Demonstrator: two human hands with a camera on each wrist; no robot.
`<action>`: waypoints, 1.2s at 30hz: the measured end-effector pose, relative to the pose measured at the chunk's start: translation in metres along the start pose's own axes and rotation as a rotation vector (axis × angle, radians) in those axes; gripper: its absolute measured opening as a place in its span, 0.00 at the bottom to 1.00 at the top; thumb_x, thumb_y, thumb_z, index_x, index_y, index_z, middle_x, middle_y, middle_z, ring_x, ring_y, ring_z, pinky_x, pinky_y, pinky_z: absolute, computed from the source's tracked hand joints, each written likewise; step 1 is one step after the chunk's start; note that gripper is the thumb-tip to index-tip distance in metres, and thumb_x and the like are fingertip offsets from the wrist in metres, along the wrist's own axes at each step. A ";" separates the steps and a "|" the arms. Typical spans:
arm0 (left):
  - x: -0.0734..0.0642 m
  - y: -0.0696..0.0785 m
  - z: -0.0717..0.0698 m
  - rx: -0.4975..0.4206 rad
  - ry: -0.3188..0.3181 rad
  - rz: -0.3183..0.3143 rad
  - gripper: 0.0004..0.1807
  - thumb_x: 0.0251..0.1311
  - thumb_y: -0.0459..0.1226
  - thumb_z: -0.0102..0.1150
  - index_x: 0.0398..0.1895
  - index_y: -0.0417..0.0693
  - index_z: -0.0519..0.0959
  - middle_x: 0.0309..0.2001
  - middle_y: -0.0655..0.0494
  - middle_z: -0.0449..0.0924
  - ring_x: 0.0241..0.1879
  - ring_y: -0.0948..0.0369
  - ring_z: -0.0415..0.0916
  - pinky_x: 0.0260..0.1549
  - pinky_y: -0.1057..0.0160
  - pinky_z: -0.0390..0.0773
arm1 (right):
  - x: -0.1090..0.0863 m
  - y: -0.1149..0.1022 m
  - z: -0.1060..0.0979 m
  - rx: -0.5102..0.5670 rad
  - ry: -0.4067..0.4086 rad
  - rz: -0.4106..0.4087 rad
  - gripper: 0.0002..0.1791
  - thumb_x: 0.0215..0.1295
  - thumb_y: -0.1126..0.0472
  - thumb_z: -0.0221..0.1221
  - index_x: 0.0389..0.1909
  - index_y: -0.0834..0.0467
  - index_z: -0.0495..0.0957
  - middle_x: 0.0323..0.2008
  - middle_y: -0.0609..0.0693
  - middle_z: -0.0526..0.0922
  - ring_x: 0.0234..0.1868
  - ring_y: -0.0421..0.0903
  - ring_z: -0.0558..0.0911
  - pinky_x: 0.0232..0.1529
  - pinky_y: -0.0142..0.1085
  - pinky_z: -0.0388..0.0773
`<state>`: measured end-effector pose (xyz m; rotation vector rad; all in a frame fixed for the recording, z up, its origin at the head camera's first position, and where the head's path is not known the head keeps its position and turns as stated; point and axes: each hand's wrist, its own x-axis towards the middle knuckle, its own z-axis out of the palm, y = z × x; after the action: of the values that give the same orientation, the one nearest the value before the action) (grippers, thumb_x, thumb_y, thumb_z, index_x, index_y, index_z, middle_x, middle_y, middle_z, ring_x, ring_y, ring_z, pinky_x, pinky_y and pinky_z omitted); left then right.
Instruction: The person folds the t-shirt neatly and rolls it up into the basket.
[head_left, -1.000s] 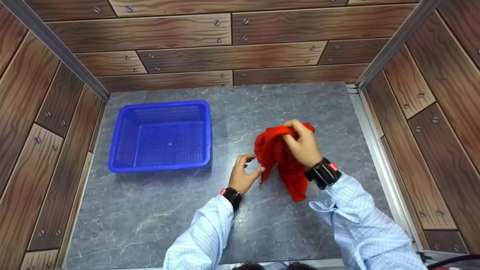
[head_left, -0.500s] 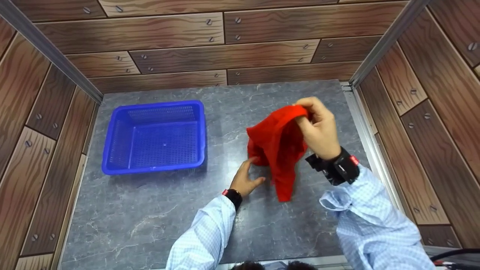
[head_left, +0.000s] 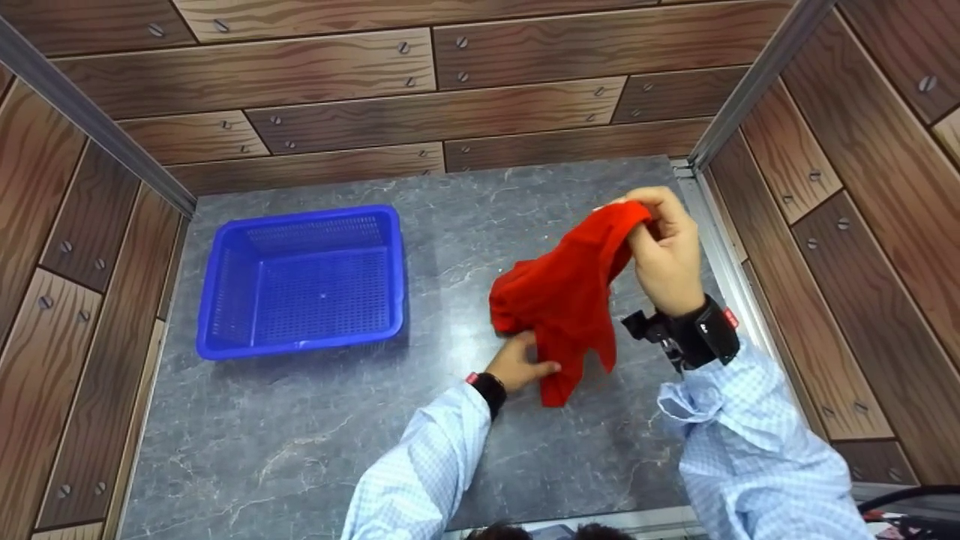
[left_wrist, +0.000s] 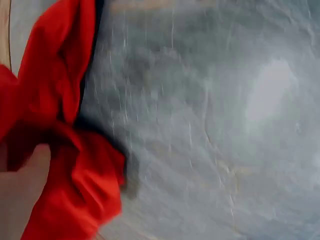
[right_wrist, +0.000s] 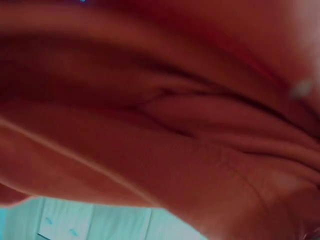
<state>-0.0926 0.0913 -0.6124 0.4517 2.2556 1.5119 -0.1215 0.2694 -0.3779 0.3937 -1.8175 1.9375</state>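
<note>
A limp red cloth (head_left: 562, 285) slants down from my right hand (head_left: 671, 255), which pinches its upper corner between thumb and fingers. The lower folds droop close over the grey table, with one end hanging toward the front. My left hand (head_left: 517, 364) is at the cloth's lower left side, the thumb in front of it and the fingertips hidden by fabric. In the left wrist view, the thumb (left_wrist: 37, 162) lies against the bunched cloth (left_wrist: 75, 185); I cannot tell whether the fingers grip it. Folds of the cloth (right_wrist: 150, 150) with a seam fill most of the right wrist view.
A blue plastic basket (head_left: 300, 292) with perforated sides and nothing inside stands at the left on the grey marbled tabletop (head_left: 300, 435). Wood-patterned panels (head_left: 337, 67) wall the back and both sides. A black cable (head_left: 911, 495) runs in at the lower right.
My right hand has lifted the cloth's corner up and to the right, stretching the cloth out. My left hand has moved right, in against the lower folds.
</note>
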 end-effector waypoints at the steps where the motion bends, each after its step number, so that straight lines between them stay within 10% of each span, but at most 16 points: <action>1: -0.001 -0.001 0.001 0.026 -0.007 0.009 0.26 0.56 0.39 0.68 0.56 0.35 0.77 0.55 0.42 0.80 0.58 0.49 0.76 0.62 0.56 0.71 | 0.000 0.002 -0.002 0.010 0.015 0.013 0.06 0.63 0.77 0.54 0.39 0.70 0.77 0.33 0.47 0.86 0.32 0.41 0.83 0.31 0.28 0.76; 7: -0.009 -0.020 -0.012 0.021 0.179 -0.050 0.23 0.62 0.34 0.60 0.57 0.28 0.73 0.54 0.34 0.79 0.54 0.44 0.79 0.58 0.49 0.74 | 0.000 0.017 -0.025 0.082 0.157 0.094 0.09 0.64 0.77 0.54 0.39 0.65 0.80 0.31 0.49 0.83 0.29 0.40 0.80 0.28 0.28 0.75; 13: -0.008 -0.022 -0.045 -0.023 0.449 -0.058 0.07 0.64 0.32 0.56 0.43 0.39 0.77 0.32 0.47 0.81 0.32 0.58 0.76 0.35 0.64 0.75 | -0.004 0.037 -0.056 0.109 0.307 0.180 0.11 0.64 0.79 0.51 0.42 0.70 0.80 0.32 0.50 0.84 0.31 0.41 0.81 0.34 0.29 0.78; 25: 0.010 0.053 -0.101 -0.042 0.710 0.210 0.10 0.66 0.31 0.52 0.47 0.41 0.81 0.44 0.44 0.78 0.47 0.53 0.75 0.51 0.58 0.73 | -0.014 0.076 -0.107 0.093 0.561 0.264 0.11 0.68 0.73 0.52 0.40 0.65 0.84 0.33 0.50 0.85 0.32 0.42 0.80 0.36 0.29 0.76; 31: 0.000 0.076 -0.107 -0.015 0.640 0.385 0.10 0.61 0.30 0.59 0.43 0.45 0.85 0.35 0.48 0.74 0.37 0.58 0.71 0.42 0.64 0.71 | -0.026 0.091 -0.125 0.265 0.647 0.277 0.11 0.68 0.72 0.52 0.32 0.64 0.83 0.27 0.51 0.83 0.28 0.43 0.80 0.33 0.30 0.77; 36: -0.026 0.053 -0.079 0.181 0.357 0.519 0.09 0.57 0.29 0.61 0.38 0.47 0.86 0.36 0.50 0.78 0.38 0.58 0.74 0.42 0.63 0.74 | -0.050 0.105 -0.139 0.335 0.582 0.398 0.18 0.67 0.74 0.47 0.22 0.63 0.81 0.20 0.49 0.81 0.23 0.40 0.80 0.29 0.29 0.77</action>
<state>-0.1054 0.0352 -0.5324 0.9465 2.7124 1.7456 -0.1186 0.3974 -0.5057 -0.4335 -1.2567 2.3087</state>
